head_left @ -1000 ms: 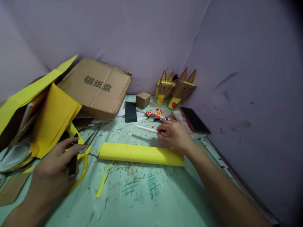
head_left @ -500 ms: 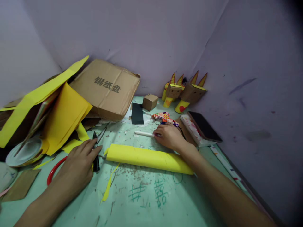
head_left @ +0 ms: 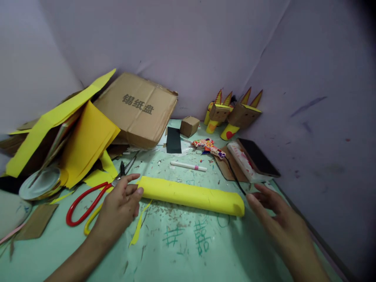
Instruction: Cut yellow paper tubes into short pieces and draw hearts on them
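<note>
**Two hands at the yellow roll**

Your left hand [head_left: 119, 207] touches the left end of the yellow roll [head_left: 190, 194], fingers bent but gripping nothing. Your right hand [head_left: 279, 219] is wide open just beside the right end, holding nothing. The roll lies flat across the middle of the tabletop [head_left: 176, 250]. Press both ends evenly so the roll stays tight. The red scissors [head_left: 88, 201] lie by your left hand. Farther back are a white pen [head_left: 188, 166], a glue gun [head_left: 207, 145] and a cardboard box [head_left: 138, 109].

Green table [head_left: 182, 254]: yellow roll [head_left: 190, 194], scissors [head_left: 88, 203], pen [head_left: 188, 166], scraps.
</note>
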The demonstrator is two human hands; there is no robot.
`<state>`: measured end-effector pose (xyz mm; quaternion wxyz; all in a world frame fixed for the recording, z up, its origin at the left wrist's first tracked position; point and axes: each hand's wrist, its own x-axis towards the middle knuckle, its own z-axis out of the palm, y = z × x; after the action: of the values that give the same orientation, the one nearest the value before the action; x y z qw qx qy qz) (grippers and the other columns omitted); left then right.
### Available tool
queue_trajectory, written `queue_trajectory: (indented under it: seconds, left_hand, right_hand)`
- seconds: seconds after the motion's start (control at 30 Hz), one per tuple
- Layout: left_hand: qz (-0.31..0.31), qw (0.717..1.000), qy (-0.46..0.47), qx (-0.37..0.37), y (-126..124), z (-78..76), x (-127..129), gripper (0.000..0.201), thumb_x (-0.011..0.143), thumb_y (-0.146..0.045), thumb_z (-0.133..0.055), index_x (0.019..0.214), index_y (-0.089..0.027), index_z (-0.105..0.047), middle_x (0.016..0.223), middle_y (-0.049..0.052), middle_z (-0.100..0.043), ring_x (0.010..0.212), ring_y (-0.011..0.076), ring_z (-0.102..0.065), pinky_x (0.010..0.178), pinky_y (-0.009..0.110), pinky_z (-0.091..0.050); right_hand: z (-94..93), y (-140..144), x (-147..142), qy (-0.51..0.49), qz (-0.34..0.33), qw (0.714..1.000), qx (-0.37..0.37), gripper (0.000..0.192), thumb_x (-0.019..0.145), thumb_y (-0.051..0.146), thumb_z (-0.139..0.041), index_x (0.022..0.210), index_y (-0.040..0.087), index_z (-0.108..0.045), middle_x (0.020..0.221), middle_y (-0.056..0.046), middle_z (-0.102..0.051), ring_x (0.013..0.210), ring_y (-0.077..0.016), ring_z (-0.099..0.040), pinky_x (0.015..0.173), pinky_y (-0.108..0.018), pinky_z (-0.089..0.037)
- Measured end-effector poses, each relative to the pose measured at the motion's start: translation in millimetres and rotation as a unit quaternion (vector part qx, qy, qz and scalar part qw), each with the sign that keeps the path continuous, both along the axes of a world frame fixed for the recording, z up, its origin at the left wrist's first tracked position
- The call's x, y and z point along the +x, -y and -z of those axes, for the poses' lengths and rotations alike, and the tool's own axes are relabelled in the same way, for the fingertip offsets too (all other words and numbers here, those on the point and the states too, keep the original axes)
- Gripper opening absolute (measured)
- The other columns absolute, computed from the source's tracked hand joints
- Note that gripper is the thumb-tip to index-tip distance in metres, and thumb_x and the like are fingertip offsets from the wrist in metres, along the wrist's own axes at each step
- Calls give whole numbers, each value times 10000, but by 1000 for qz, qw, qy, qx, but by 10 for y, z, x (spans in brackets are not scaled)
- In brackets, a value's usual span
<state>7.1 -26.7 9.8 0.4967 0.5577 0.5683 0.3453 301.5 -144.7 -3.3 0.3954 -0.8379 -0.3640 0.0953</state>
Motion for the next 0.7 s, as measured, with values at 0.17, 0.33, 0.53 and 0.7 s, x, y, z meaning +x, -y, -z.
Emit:
queue_trajectory:
  seconds: [0.17, 0.33, 0.53, 0.7]
  left_hand:
    - [-12, 1000, -4, 11, 31, 8, 56, 478, 706, -450, -581, 1083, -168, -495, 466, -92, -477, 378, 100, -400, 374, 200, -304]
    - [-24, 999, 24, 1, 56, 24, 21, 585, 678, -424, -596, 1167, -116, -514, 422, -72, -514, 389, 109, -407, 412, 219, -337]
    - [-10, 1000, 1, 3, 85, 18, 20, 728, 659, -417, -589, 1285, -64, -472, 398, -87, -480, 392, 111, -380, 431, 234, -317]
    - [-1, 1000, -17, 6, 90, -12, 31, 691, 653, -419, -560, 1237, -57, -486, 386, -92, -467, 386, 121, -389, 435, 245, -333]
  right_hand:
    - [203, 20, -136, -143, -19, 989, 18, 701, 661, 575, -624, 1236, 192, -505, 889, -66, -687, 886, -279, -637, 792, -400, -467]
    - [260, -48, -253, -221, -2, 972, 82, 679, 626, 517, -692, 1196, 186, -529, 867, -46, -658, 653, -193, -581, 533, -287, -443]
    - [283, -49, -230, -306, -12, 943, 129, 628, 573, 440, -766, 1096, 174, -541, 799, -11, -630, 569, -128, -513, 478, -229, -419]
    - [309, -58, -216, -313, -21, 939, 137, 601, 578, 396, -779, 1079, 171, -536, 794, -24, -644, 599, -152, -553, 470, -235, -433]
